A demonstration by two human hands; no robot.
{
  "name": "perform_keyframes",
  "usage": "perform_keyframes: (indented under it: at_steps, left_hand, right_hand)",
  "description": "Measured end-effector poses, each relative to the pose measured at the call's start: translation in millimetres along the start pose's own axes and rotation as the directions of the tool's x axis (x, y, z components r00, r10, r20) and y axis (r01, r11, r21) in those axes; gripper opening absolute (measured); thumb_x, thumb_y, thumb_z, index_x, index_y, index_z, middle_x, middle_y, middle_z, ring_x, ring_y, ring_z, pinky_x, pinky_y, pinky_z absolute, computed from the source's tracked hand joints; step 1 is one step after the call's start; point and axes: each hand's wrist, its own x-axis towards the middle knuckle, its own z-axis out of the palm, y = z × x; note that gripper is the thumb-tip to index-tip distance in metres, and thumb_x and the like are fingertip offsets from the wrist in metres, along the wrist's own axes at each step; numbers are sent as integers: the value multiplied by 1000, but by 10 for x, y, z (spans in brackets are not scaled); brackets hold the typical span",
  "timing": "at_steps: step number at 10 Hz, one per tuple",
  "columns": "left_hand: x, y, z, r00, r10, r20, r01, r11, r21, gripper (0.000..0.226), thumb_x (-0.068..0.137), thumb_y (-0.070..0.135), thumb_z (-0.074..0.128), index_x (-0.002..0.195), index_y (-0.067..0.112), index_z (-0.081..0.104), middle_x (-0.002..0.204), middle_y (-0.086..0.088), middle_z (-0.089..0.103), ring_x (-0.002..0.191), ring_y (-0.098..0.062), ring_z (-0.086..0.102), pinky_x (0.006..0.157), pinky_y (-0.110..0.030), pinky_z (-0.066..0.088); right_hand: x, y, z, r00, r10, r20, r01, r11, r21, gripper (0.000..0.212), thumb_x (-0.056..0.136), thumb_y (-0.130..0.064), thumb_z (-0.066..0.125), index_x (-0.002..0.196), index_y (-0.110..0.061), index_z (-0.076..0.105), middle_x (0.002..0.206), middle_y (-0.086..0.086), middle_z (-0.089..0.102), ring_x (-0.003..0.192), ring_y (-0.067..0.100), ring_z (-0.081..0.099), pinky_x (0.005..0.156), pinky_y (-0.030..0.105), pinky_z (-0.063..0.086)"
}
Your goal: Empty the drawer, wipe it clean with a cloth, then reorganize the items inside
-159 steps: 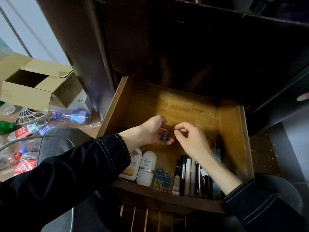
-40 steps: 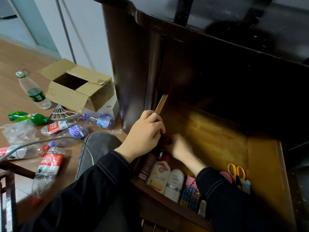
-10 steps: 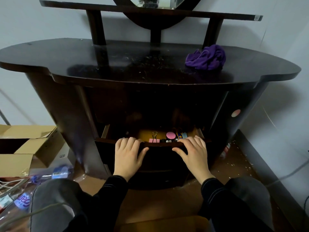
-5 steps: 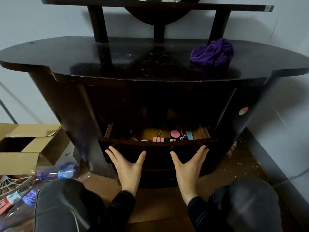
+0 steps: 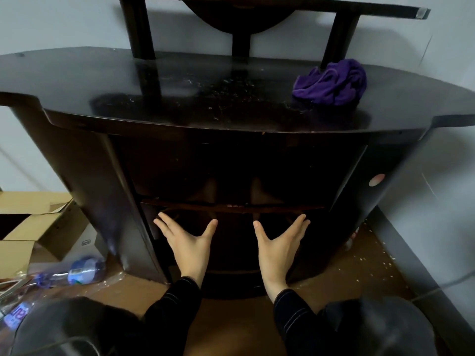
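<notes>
The dark wooden drawer (image 5: 231,242) of the dressing table is pushed almost fully in; only a thin strip of its top edge shows, with a speck of pink inside. My left hand (image 5: 189,242) and my right hand (image 5: 277,245) press flat on the drawer front, fingers spread and straight. The items inside are hidden. A crumpled purple cloth (image 5: 331,83) lies on the tabletop at the right.
The dark dressing table top (image 5: 180,98) is dusty, with mirror posts behind. An open cardboard box (image 5: 30,222) and plastic bottles (image 5: 77,272) lie on the floor at left. A cable runs along the wall at right. My knees are at the bottom.
The drawer has slid in under both palms; the items seen in the gap half a second ago are now hidden. My hands have moved forward with it.
</notes>
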Motion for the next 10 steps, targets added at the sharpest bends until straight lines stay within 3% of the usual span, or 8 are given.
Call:
perform_keyframes:
  at_steps: [2,3,5,6,7,8,9,10]
  left_hand:
    - [178,41,95,1000,6,-20,-4,997,83,125,78,38,83,159,21,-11,166,-2,-18,154,-28,-1,112,-32,24]
    - [179,20,87,1000,21,-14,-20,996,92,125,79,39,83,159,23,-12,166,-2,-19,154,-29,0,110,-30,23]
    - [165,135,49,998,-53,30,51,996,78,124,81,39,81,158,23,-16,166,-8,-18,153,-34,6,103,-28,27]
    - [125,208,8,995,-77,59,70,992,105,123,81,38,81,159,19,-13,166,-10,-15,153,-36,10,111,-36,32]
    - [43,279,-53,993,-76,95,62,988,140,117,82,38,80,159,19,-6,167,-9,-8,151,-36,16,114,-45,34]
    - [-88,359,-133,990,-59,129,37,984,172,105,83,37,79,159,18,9,164,-13,11,145,-35,32,112,-46,40]
    - [-168,479,-297,987,-2,158,-30,979,203,75,86,36,75,148,17,37,145,-8,40,122,-24,52,96,-37,50]
    - [-170,531,-664,988,56,146,-87,973,214,51,88,30,72,134,16,54,129,-3,53,109,-18,57,89,-33,48]
  right_hand:
    - [210,-48,126,999,10,31,-8,999,-34,119,82,-45,79,160,-19,-8,169,4,-11,152,35,17,107,38,43]
    - [206,-40,129,1000,-14,20,15,997,-70,119,83,-47,77,160,-18,-8,169,5,-11,151,36,20,94,28,45]
    - [228,-136,76,996,27,82,-16,991,-132,120,85,-44,77,159,-9,-11,167,15,-13,149,41,23,92,24,41]
    - [270,-217,0,985,94,145,-76,989,-126,118,88,-43,74,158,-8,-14,166,18,-14,148,41,25,93,26,41]
    - [321,-365,-146,948,217,231,-199,975,-102,108,93,-39,69,159,-11,-12,167,18,-3,145,39,34,96,33,43]
    - [333,-565,-390,852,315,418,-270,949,-163,88,95,-31,66,159,-9,11,157,16,31,133,33,49,97,38,49]
    - [258,-804,-690,707,325,628,-141,935,-325,53,93,-30,66,140,-11,52,122,9,65,105,21,66,77,27,57]
    - [215,-1252,-1071,666,201,718,51,948,-313,14,94,-28,64,101,-21,74,99,3,76,82,9,71,72,23,57]
